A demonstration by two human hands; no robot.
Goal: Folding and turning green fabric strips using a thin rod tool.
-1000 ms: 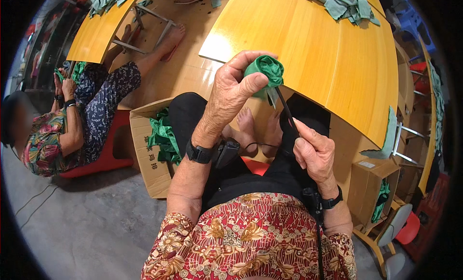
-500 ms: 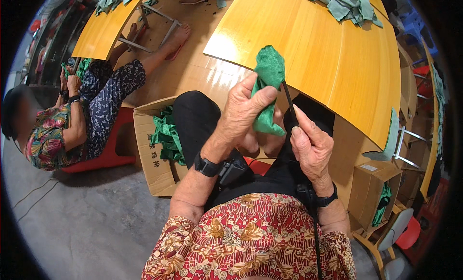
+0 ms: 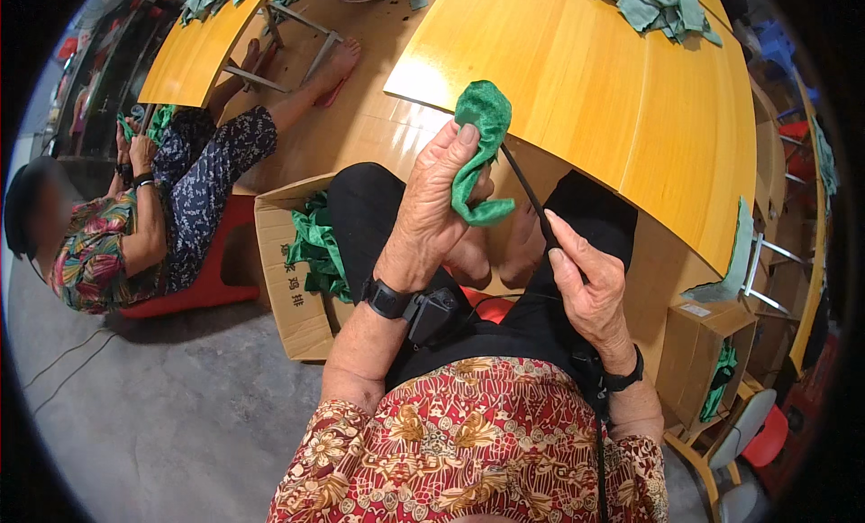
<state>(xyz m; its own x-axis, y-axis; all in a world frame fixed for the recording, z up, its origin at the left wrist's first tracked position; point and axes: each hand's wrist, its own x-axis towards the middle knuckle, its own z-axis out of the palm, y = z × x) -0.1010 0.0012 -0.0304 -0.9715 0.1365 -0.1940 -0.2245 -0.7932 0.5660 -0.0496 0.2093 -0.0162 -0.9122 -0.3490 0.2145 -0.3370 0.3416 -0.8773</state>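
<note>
Pinched between thumb and fingers of my left hand (image 3: 443, 185) is a green fabric piece (image 3: 485, 109), bunched and rounded at the top, with a curled strip hanging below. My right hand (image 3: 584, 275) grips a thin dark rod (image 3: 523, 181) near its lower end. The rod slants up and left, and its upper tip reaches the fabric beside my left fingers; whether it goes inside the cloth I cannot tell. Both hands are raised above my lap, in front of the table edge.
A yellow wooden table (image 3: 577, 90) stands ahead, grey-green cloth (image 3: 662, 9) heaped on it. Cardboard boxes with green fabric stand left (image 3: 293, 316) and right (image 3: 698, 361) of my legs. At left, a co-worker (image 3: 108, 244) on a red stool (image 3: 203, 275) holds green cloth.
The green fabric has shifted a little left and turned, its lower end now curling right. More of the rod shows between my hands, which are farther apart.
</note>
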